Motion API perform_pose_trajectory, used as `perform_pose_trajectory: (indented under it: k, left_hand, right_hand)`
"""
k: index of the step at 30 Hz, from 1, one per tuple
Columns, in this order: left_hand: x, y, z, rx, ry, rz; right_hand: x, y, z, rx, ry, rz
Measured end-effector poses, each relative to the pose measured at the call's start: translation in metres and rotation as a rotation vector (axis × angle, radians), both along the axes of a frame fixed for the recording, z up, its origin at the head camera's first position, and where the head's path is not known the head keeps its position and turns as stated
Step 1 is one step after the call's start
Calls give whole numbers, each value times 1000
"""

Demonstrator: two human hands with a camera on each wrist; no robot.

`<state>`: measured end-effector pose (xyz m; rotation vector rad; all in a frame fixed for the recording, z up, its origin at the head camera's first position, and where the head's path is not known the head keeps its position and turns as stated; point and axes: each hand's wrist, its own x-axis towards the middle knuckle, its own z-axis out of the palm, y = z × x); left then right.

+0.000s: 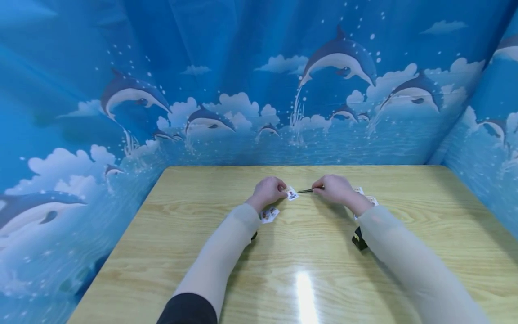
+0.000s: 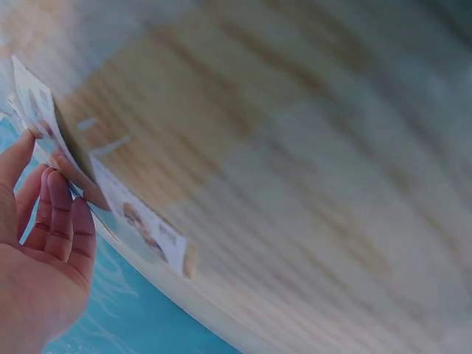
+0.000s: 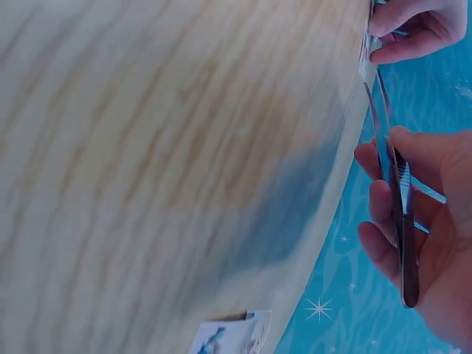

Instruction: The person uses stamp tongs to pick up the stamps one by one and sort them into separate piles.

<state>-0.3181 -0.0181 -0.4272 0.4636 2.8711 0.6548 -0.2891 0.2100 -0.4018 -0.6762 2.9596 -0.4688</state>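
Observation:
My left hand [image 1: 268, 192] pinches a small white printed card [image 1: 292, 194] between thumb and fingertips, above the wooden table. Another such card [image 2: 144, 221] lies on the tabletop beside that hand, under the left wrist in the head view. In my right hand [image 1: 335, 188] is a pair of dark metal tweezers [image 3: 403, 221], gripped by thumb and fingers along its arms. The tweezers point left, with their tips slightly apart and right at the edge of the pinched card. Nothing shows between the tips.
More printed cards [image 1: 372, 200] lie behind the right wrist, partly hidden by it. A black object [image 1: 359, 239] shows beside the right sleeve. The wooden table [image 1: 170, 234] meets a blue dolphin-print curtain [image 1: 243, 90] at its back and sides.

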Motion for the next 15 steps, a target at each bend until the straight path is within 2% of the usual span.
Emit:
perform_pose_trajectory:
  k: [15]
  left_hand:
    - [1, -1, 0, 10, -14, 10]
  right_hand:
    - [-5, -9, -6, -15, -10, 14]
